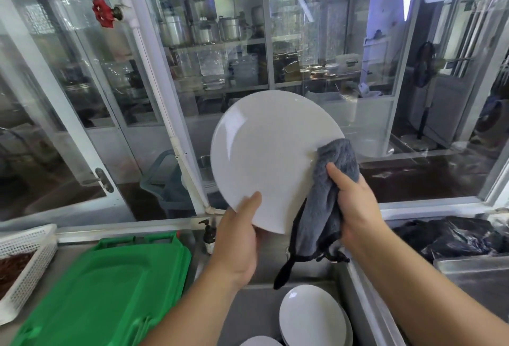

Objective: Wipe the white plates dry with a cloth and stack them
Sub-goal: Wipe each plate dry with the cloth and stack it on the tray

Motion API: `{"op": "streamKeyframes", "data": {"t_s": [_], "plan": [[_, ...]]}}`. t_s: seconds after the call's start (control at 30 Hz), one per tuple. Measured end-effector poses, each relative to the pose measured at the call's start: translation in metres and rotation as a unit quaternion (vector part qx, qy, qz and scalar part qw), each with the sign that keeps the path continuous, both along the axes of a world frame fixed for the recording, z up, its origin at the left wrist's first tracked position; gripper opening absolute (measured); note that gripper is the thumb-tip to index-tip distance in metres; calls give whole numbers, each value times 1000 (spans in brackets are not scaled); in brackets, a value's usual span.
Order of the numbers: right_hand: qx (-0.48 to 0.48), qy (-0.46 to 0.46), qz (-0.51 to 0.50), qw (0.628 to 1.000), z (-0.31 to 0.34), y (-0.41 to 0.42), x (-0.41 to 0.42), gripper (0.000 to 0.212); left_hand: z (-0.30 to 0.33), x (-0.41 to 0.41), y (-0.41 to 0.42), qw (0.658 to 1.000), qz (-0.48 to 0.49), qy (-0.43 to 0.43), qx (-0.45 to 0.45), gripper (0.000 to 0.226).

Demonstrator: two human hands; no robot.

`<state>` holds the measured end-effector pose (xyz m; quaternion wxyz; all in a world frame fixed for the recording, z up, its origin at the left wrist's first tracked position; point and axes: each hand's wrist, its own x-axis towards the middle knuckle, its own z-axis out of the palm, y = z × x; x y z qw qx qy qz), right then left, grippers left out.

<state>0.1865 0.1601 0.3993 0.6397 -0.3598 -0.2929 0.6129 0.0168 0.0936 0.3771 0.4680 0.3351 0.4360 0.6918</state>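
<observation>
At frame centre, white plate (264,152) held tilted up; left hand (237,238) grips its 6 o'clock rim, thumb on the face. Right hand (355,208) at 4 o'clock, fingers curled round grey cloth (327,194) touching the plate's edge. More plates (311,315) at 6 o'clock in the sink, green trays (110,290) at 8 o'clock.

steel counter (68,260), green trays (110,285) (stacked), white basket (27,257), pump bottle (208,235)

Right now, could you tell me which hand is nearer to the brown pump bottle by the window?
Left. The left hand grips the plate just right of the pump bottle; the right hand, holding the grey cloth, is farther right.
</observation>
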Motion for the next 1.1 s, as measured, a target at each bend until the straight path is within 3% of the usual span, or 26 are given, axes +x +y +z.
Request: {"op": "streamKeyframes", "data": {"t_s": [0.07, 0.13, 0.2, 0.27, 0.43, 0.6, 0.7, 0.83, 0.97, 1.1], "plan": [[19, -42, 0, 999, 5, 7, 12, 16, 13, -20, 7, 999, -19, -35, -21, 42], [44, -86, 14, 995, 10, 12, 22, 12, 30, -42, 14, 999, -16, -11, -49, 47], [63, -114, 29, 991, 15, 15, 27, 7, 44, -54, 20, 995, -12, 61, -77, 25], [70, -120, 37, 990, 19, 16, 28, 5, 48, -54, 24, 989, 15, 113, -91, 20], [45, -79, -6, 996, 7, 3, 18, 20, 34, -40, 29, 990, 103, 81, -48, 18], [-20, 41, -19, 999, -22, -17, -10, 30, 16, -10, 21, 987, 155, 8, -28, 22], [-43, 93, -9, 995, -31, -26, -22, 26, 9, 8, 17, 984, 172, -43, -11, 19], [-62, 97, -9, 993, -41, -33, -30, 21, -2, 20, 13, 980, 188, -62, -13, 20], [-76, 44, -29, 996, -39, -22, -13, 29, -12, 14, 8, 989, 137, -28, -37, 21], [-36, -34, -25, 998, -29, -5, 15, 30, -3, -25, 8, 995, 2, 18, -97, 18]]}}
